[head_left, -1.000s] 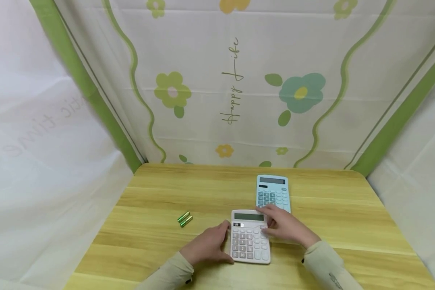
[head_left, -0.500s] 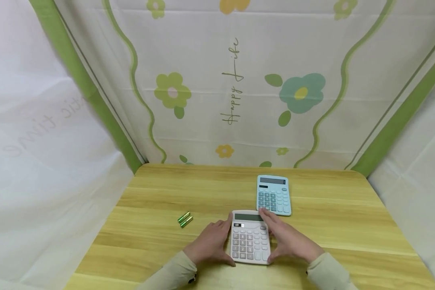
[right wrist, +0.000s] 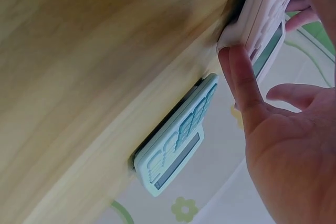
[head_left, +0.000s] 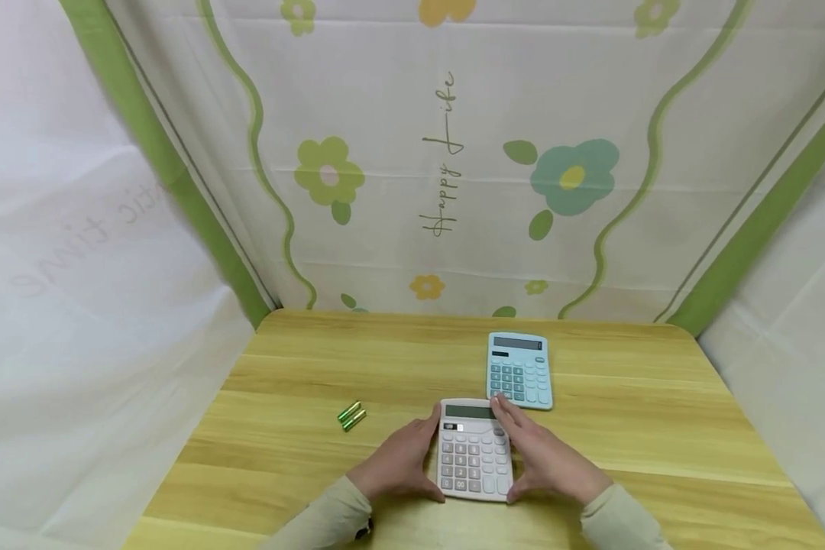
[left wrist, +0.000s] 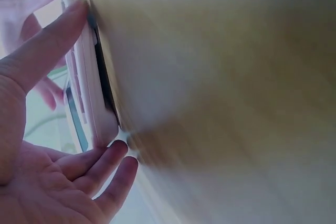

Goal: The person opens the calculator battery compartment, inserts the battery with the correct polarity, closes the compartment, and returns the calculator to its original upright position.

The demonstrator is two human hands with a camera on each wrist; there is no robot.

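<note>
The left hand (head_left: 400, 461) is gripping the pale pink calculator (head_left: 474, 451) along its left side, thumb and fingers spread; the right hand (head_left: 551, 461) is gripping the right side likewise. This calculator is lying face up between them on the wooden table (head_left: 385, 351). A blue calculator (head_left: 532, 368) is lying just beyond, rightward. Two green-and-gold batteries (head_left: 352, 422) are lying side by side, leftward. A flower-printed curtain (head_left: 385, 99) is hanging behind.
</note>
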